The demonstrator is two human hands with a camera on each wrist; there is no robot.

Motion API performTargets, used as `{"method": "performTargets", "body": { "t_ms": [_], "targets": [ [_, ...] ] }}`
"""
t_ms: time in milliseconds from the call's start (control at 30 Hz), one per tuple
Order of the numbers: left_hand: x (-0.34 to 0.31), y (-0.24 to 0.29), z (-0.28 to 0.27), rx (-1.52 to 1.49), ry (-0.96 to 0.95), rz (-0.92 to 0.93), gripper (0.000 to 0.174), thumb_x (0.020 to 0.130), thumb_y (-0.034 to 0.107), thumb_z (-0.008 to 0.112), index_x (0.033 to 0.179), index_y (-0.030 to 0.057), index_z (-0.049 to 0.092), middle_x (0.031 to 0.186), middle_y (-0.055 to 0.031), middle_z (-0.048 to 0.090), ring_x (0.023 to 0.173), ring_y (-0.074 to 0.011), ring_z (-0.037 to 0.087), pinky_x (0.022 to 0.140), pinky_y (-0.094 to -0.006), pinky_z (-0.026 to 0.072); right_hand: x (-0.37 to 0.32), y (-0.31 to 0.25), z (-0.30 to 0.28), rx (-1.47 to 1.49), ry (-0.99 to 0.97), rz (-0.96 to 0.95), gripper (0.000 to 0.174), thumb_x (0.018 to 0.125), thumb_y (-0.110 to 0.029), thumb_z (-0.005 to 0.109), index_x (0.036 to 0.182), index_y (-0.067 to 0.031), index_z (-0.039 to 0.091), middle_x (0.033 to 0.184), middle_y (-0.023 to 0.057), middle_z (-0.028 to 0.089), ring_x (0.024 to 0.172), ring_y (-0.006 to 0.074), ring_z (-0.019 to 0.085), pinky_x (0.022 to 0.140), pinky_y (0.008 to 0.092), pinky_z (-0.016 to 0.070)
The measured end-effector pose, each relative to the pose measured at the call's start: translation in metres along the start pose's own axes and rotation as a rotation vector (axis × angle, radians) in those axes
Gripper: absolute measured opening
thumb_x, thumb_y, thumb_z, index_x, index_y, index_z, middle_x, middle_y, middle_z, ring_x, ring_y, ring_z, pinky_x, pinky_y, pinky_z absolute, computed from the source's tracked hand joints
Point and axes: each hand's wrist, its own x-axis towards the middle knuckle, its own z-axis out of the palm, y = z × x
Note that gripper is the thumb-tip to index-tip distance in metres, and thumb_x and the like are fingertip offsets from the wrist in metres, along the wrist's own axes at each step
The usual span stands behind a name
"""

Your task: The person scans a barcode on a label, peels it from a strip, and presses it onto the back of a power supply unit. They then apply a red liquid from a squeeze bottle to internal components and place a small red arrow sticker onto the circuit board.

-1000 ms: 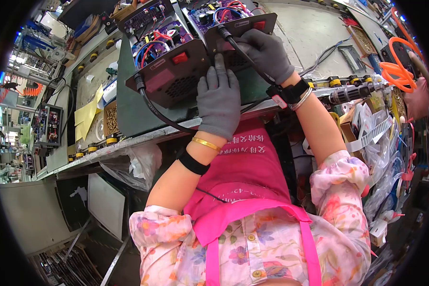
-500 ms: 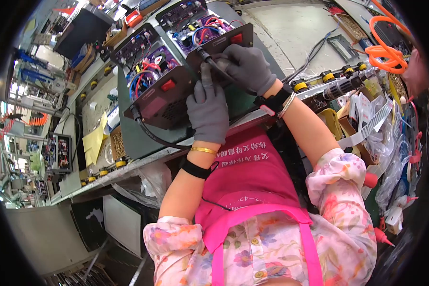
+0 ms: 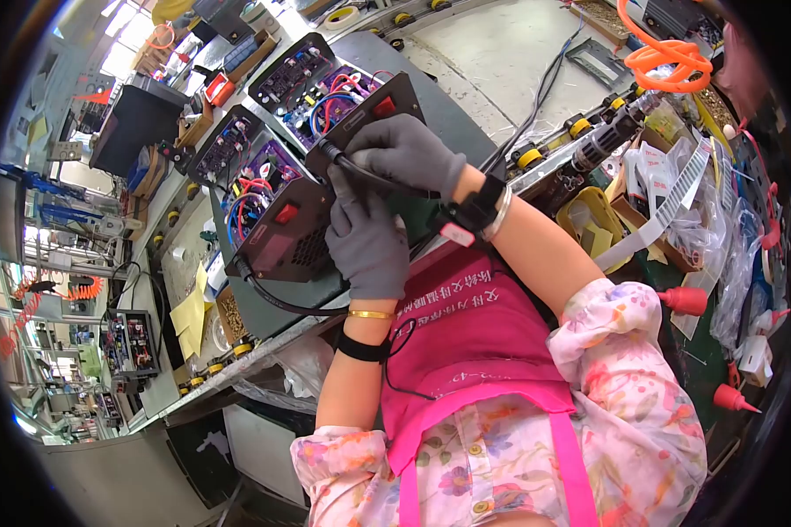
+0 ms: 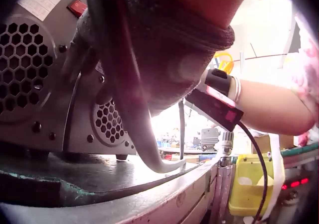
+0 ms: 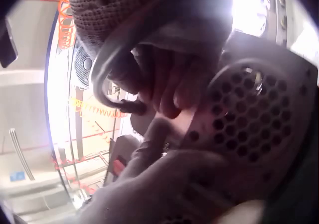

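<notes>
Two black metal cases with exposed circuit boards stand side by side, a left case (image 3: 268, 233) and a right case (image 3: 369, 123). Each has a red rocker switch and a thick black power cable (image 3: 360, 171) leaving its panel. My gloved left hand (image 3: 366, 246) reaches up between them, index finger extended against the right case's panel below the cable fitting. Curled fingers of my gloved right hand (image 3: 404, 158) are close against that panel, with the cable running alongside. In the right wrist view the cable loops past the hand; I cannot tell what the fingertips hold.
The cases rest on a dark green mat (image 3: 277, 307) by the bench edge. At right are a power screwdriver (image 3: 593, 149), a yellow bin (image 3: 589, 215) and an orange coiled hose (image 3: 668, 66). Yellow paper (image 3: 189, 312) and a small box of screws (image 3: 230, 316) are at left.
The head view has turned, so cases and hands appear further left and lower. Both hands keep to the right case's panel; the right-hand fingers shift slightly beside the cable.
</notes>
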Motion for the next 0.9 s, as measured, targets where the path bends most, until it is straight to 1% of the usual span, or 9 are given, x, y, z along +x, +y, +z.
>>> {"method": "performTargets", "body": {
  "t_ms": [100, 200, 300, 400, 500, 633, 733, 800, 900],
  "targets": [
    [-0.008, -0.007, -0.031, -0.221, -0.039, -0.017, 0.046, 0.070, 0.020, 0.071, 0.112, 0.0080, 0.058, 0.145, -0.0189, 0.030, 0.104, -0.0345, 0.053, 0.083, -0.0438, 0.0466, -0.014, -0.012, -0.029, -0.392, 0.281, 0.160, 0.021, 0.075, -0.021, 0.064, 0.083, -0.0027, 0.069, 0.074, 0.0157, 0.066, 0.071, 0.0209, 0.065, 0.072, 0.0315, 0.0506],
    [-0.027, -0.021, -0.062, -0.542, -0.027, 0.143, 0.041, 0.071, 0.010, 0.070, 0.110, 0.0059, 0.058, 0.138, -0.0207, 0.040, 0.094, -0.0321, 0.058, 0.081, -0.0397, 0.0489, -0.026, 0.013, -0.047, -0.357, 0.431, 0.270, 0.031, 0.072, -0.025, 0.068, 0.096, -0.0045, 0.067, 0.088, 0.0150, 0.066, 0.085, 0.0237, 0.063, 0.079, 0.0349, 0.0495],
    [-0.047, -0.040, -0.084, -0.749, 0.054, 0.128, 0.040, 0.073, 0.006, 0.070, 0.110, 0.0045, 0.056, 0.128, -0.0229, 0.049, 0.092, -0.0335, 0.059, 0.077, -0.0401, 0.0500, -0.024, 0.002, -0.028, -0.710, 0.721, -0.240, 0.059, 0.067, -0.033, 0.076, 0.116, -0.0072, 0.056, 0.107, 0.0138, 0.059, 0.102, 0.0281, 0.057, 0.084, 0.0393, 0.0475],
    [-0.069, -0.066, -0.075, -0.961, 0.440, -0.052, 0.040, 0.077, -0.003, 0.061, 0.115, 0.0002, 0.050, 0.118, -0.0176, 0.055, 0.091, -0.0210, 0.057, 0.076, -0.0290, 0.0489, -0.010, -0.020, -0.003, -1.016, 0.659, -0.185, 0.085, 0.059, -0.041, 0.081, 0.129, -0.0106, 0.044, 0.119, 0.0114, 0.051, 0.113, 0.0321, 0.049, 0.087, 0.0431, 0.0455],
    [-0.074, -0.092, -0.062, -0.878, 0.679, -0.432, 0.035, 0.083, -0.001, 0.055, 0.117, -0.0001, 0.048, 0.116, -0.0128, 0.054, 0.097, -0.0186, 0.054, 0.080, -0.0288, 0.0471, 0.000, -0.013, -0.009, -0.901, 0.503, -0.203, 0.086, 0.059, -0.042, 0.081, 0.129, -0.0087, 0.046, 0.113, 0.0150, 0.054, 0.108, 0.0323, 0.052, 0.087, 0.0421, 0.0462],
    [-0.087, -0.150, -0.007, -0.937, 0.390, -0.492, 0.036, 0.084, 0.006, 0.060, 0.118, 0.0015, 0.050, 0.112, -0.0093, 0.057, 0.095, -0.0185, 0.057, 0.081, -0.0303, 0.0472, -0.003, 0.010, -0.035, -0.431, 0.459, -0.296, 0.070, 0.072, -0.035, 0.076, 0.129, -0.0058, 0.046, 0.112, 0.0199, 0.057, 0.101, 0.0343, 0.057, 0.088, 0.0398, 0.0462],
    [-0.082, -0.162, 0.007, -0.989, 0.140, -0.437, 0.035, 0.082, 0.010, 0.064, 0.115, 0.0040, 0.054, 0.103, -0.0081, 0.062, 0.088, -0.0184, 0.061, 0.078, -0.0308, 0.0480, -0.018, 0.003, -0.012, -0.348, 0.653, 0.086, 0.060, 0.080, -0.035, 0.070, 0.126, -0.0027, 0.048, 0.110, 0.0178, 0.059, 0.101, 0.0301, 0.058, 0.088, 0.0371, 0.0456],
    [-0.077, -0.163, 0.008, -1.006, -0.023, -0.441, 0.032, 0.082, 0.011, 0.065, 0.112, 0.0053, 0.057, 0.094, -0.0093, 0.065, 0.082, -0.0197, 0.064, 0.073, -0.0312, 0.0486, -0.010, 0.011, -0.001, 0.214, 0.552, 0.179, 0.059, 0.079, -0.039, 0.071, 0.117, 0.0012, 0.049, 0.107, 0.0175, 0.059, 0.098, 0.0255, 0.059, 0.088, 0.0345, 0.0452],
    [-0.073, -0.164, 0.018, -0.907, 0.050, -0.405, 0.025, 0.081, 0.012, 0.067, 0.104, 0.0045, 0.061, 0.084, -0.0135, 0.065, 0.075, -0.0227, 0.064, 0.068, -0.0310, 0.0481, 0.014, -0.019, 0.020, 0.253, 0.660, 0.454, 0.067, 0.074, -0.039, 0.076, 0.114, 0.0050, 0.046, 0.103, 0.0189, 0.060, 0.095, 0.0265, 0.059, 0.086, 0.0351, 0.0469]
  ]
}}
